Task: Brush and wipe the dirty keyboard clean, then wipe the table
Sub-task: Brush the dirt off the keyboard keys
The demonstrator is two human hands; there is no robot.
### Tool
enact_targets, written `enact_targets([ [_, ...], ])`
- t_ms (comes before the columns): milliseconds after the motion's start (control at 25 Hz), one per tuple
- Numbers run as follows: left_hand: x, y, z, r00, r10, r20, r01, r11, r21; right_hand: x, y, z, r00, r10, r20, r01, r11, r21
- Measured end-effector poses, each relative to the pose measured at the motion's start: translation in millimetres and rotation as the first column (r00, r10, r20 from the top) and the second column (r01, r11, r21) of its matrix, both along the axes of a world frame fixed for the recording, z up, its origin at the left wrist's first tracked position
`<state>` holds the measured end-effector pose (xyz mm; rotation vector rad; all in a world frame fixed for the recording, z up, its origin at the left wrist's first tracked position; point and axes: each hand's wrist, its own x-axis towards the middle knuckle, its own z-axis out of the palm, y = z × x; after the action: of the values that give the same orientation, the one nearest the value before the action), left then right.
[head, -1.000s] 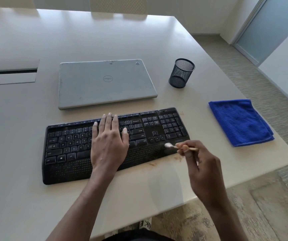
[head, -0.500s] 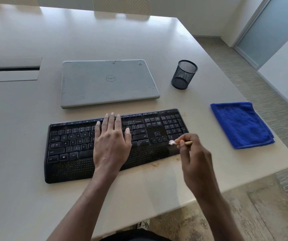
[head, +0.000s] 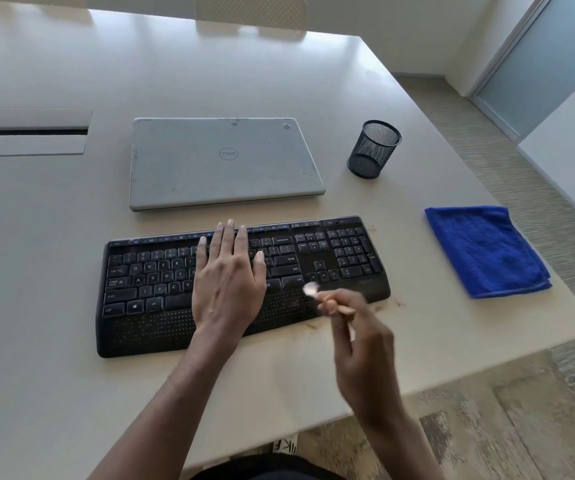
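Your left hand [head: 229, 289] lies flat on the middle of the keyboard [head: 314, 251], fingers [head: 230, 237] straight. Right hand [head: 359, 341] pinches a brush [head: 312, 289], blurred, with its bristles over the keyboard's front right. The keyboard sits on the worktop [head: 71, 393].

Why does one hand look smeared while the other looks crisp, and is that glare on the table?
Head view: the right hand and the small brush it pinches are smeared by motion blur, while the left hand, flat on the keyboard, is sharp. Head view: yes, glare washes the far end of the table, and the wide lens bows its edges.
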<state>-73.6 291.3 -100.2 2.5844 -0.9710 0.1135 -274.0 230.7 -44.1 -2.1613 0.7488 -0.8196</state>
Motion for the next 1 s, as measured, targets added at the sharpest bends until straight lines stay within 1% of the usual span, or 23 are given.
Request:
enact_targets([
  [80, 0.0, 1.1, 1.2, 1.000, -0.013, -0.029, 0.012, 0.999, -0.043, -3.9, 19.8, -2.7, 0.994, 0.113, -0.006, -0.112, 0.989, 0.098],
  [120, 0.4, 2.2, 2.0, 0.999, -0.021, -0.043, 0.018, 0.997, -0.072, -7.8, 20.2, -0.9, 0.993, 0.117, 0.019, -0.119, 0.980, 0.158],
  [160, 1.2, 3.2, 2.7, 0.998, -0.031, -0.059, 0.024, 0.994, -0.105, -11.5, 14.3, 0.4, 0.995, 0.079, 0.057, -0.089, 0.974, 0.207],
  [200, 2.0, 4.1, 3.5, 0.996, -0.039, -0.077, 0.029, 0.990, -0.137, -14.6, 4.5, 1.1, 0.996, 0.008, 0.094, -0.028, 0.976, 0.218],
  [280, 3.3, 7.2, 5.6, 0.992, -0.055, -0.113, 0.032, 0.981, -0.192, -16.0, -14.3, 0.4, 0.986, -0.124, 0.114, 0.108, 0.985, 0.137],
  [320, 3.3, 9.0, 7.1, 0.990, -0.063, -0.129, 0.034, 0.976, -0.213, -14.4, -15.0, -0.9, 0.986, -0.130, 0.104, 0.121, 0.989, 0.085],
  [400, 3.8, 13.0, 10.1, 0.984, -0.072, -0.163, 0.031, 0.969, -0.243, -11.1, -0.2, -6.8, 0.998, -0.033, 0.048, 0.031, 0.998, 0.049],
  [480, 5.4, 18.8, 11.7, 0.980, -0.071, -0.187, 0.022, 0.967, -0.253, -15.1, 15.5, -6.5, 0.996, 0.086, 0.021, -0.088, 0.988, 0.124],
  [520, 5.8, 22.2, 11.9, 0.980, -0.070, -0.186, 0.020, 0.967, -0.255, -19.3, 15.0, -3.9, 0.994, 0.098, 0.040, -0.104, 0.978, 0.179],
  [560, 6.4, 25.6, 11.8, 0.982, -0.066, -0.175, 0.020, 0.967, -0.252, -23.4, 8.6, -2.5, 0.996, 0.062, 0.072, -0.075, 0.975, 0.208],
  [600, 7.6, 29.9, 11.5, 0.985, -0.060, -0.160, 0.019, 0.970, -0.241, -26.5, -1.2, -1.4, 0.996, -0.013, 0.092, -0.004, 0.982, 0.186],
  [640, 9.4, 34.8, 10.7, 0.988, -0.053, -0.147, 0.020, 0.976, -0.219, -28.4, -10.7, -1.0, 0.991, -0.098, 0.092, 0.086, 0.989, 0.122],
  [680, 11.5, 39.5, 9.7, 0.990, -0.049, -0.135, 0.023, 0.981, -0.192, -29.3, -16.7, -1.6, 0.984, -0.157, 0.082, 0.153, 0.987, 0.059],
  [720, 13.7, 43.6, 8.4, 0.991, -0.047, -0.125, 0.026, 0.987, -0.161, -28.2, -16.1, -3.6, 0.981, -0.178, 0.070, 0.178, 0.984, 0.018],
  [760, 15.1, 47.4, 7.3, 0.993, -0.042, -0.113, 0.028, 0.992, -0.127, -25.8, -8.7, -6.7, 0.987, -0.154, 0.052, 0.154, 0.988, 0.009],
  [800, 16.2, 50.9, 6.3, 0.994, -0.039, -0.100, 0.030, 0.995, -0.095, -23.4, 2.9, -9.9, 0.995, -0.092, 0.031, 0.091, 0.995, 0.029],
  [880, 17.1, 56.7, 5.0, 0.996, -0.043, -0.080, 0.038, 0.998, -0.053, -22.6, 23.4, -8.7, 0.999, 0.047, 0.017, -0.048, 0.989, 0.139],
  [920, 17.3, 59.4, 4.8, 0.996, -0.046, -0.073, 0.043, 0.998, -0.043, -24.6, 24.7, -6.8, 0.998, 0.057, 0.036, -0.062, 0.981, 0.186],
  [960, 17.7, 62.1, 4.9, 0.997, -0.048, -0.063, 0.046, 0.998, -0.037, -27.0, 19.7, -5.5, 0.998, 0.008, 0.066, -0.021, 0.980, 0.198],
  [1000, 18.5, 65.2, 5.1, 0.998, -0.045, -0.052, 0.043, 0.998, -0.035, -29.6, 11.1, -4.4, 0.993, -0.082, 0.083, 0.068, 0.985, 0.157],
])
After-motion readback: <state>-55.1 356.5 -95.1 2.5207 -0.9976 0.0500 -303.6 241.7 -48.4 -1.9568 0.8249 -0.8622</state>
